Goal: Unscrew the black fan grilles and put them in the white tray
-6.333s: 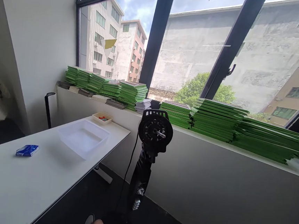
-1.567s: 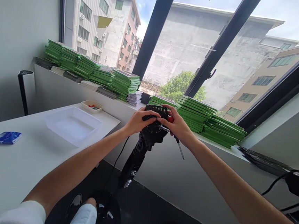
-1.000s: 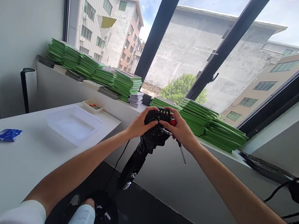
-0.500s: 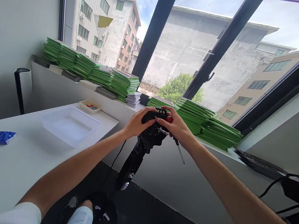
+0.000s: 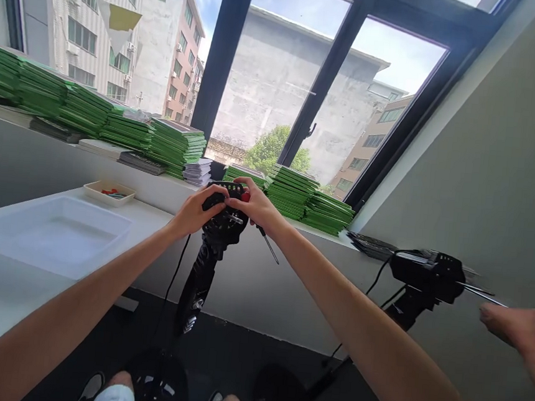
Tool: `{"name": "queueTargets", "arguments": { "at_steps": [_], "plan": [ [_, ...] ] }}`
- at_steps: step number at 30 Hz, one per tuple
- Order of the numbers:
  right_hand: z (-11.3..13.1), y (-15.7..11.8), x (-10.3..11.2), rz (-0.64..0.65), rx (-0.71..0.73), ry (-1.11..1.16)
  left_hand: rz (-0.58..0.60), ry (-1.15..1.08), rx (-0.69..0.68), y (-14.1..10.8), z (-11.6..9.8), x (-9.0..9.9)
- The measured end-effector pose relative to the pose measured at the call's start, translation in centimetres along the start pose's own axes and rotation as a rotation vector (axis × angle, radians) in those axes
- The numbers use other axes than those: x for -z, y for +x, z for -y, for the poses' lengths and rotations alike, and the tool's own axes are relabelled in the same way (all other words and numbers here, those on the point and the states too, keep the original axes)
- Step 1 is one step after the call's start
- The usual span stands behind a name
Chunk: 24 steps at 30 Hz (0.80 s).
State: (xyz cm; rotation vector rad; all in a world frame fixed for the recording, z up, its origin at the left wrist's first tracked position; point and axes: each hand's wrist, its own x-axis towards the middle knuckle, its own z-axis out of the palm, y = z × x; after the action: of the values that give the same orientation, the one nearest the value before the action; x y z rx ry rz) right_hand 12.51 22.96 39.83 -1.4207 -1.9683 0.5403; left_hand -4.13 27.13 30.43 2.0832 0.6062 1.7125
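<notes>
A black fan head [image 5: 220,231] with a bare metal shaft sits on a tilted black stand [image 5: 197,282]. My left hand [image 5: 194,213] is closed on the left side of a slotted black cover [image 5: 226,188] at the head's top. My right hand [image 5: 256,206] grips the cover's right side, thumbs nearly meeting. Tucked in the right hand is a screwdriver [image 5: 269,247]; its red handle end shows above the fingers and its shaft points down to the right. Whether the cover is seated or loose I cannot tell.
A translucent tray [image 5: 51,263] and a small cream tray [image 5: 130,196] with red pieces stand on the white table. Green stacks [image 5: 173,145] line the windowsill. At right, a co-worker's hand [image 5: 514,325] holds a screwdriver at a second fan head [image 5: 429,274].
My view has swung to the right, bringing the second fan head and a co-worker's hand into sight. Both my hands stay on the cover, with the screwdriver still in the right.
</notes>
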Motion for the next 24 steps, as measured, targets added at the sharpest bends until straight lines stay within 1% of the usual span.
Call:
{"name": "queueTargets", "arguments": {
  "at_steps": [4,7,12,15,20,24],
  "plan": [
    [-0.4,0.0,-0.2,-0.022,0.04,0.0,-0.094,0.004,0.046,-0.3,-0.7,-0.4],
    [-0.8,-0.1,-0.2,-0.033,0.071,-0.008,-0.108,0.004,0.06,-0.4,-1.0,-0.6],
    [-1.6,0.1,-0.4,-0.052,0.11,-0.045,-0.12,-0.002,0.089,-0.4,-0.7,-0.6],
    [-2.0,0.2,-0.6,-0.066,0.126,-0.063,-0.116,-0.014,0.089,-0.3,-0.5,-0.6],
    [-1.7,0.2,-0.2,-0.021,0.11,-0.067,-0.055,0.0,0.045,-0.1,-0.1,-0.3],
    [-1.6,0.5,0.0,-0.016,0.096,-0.107,-0.049,0.036,0.052,0.0,-0.1,-0.2]
  ]
}}
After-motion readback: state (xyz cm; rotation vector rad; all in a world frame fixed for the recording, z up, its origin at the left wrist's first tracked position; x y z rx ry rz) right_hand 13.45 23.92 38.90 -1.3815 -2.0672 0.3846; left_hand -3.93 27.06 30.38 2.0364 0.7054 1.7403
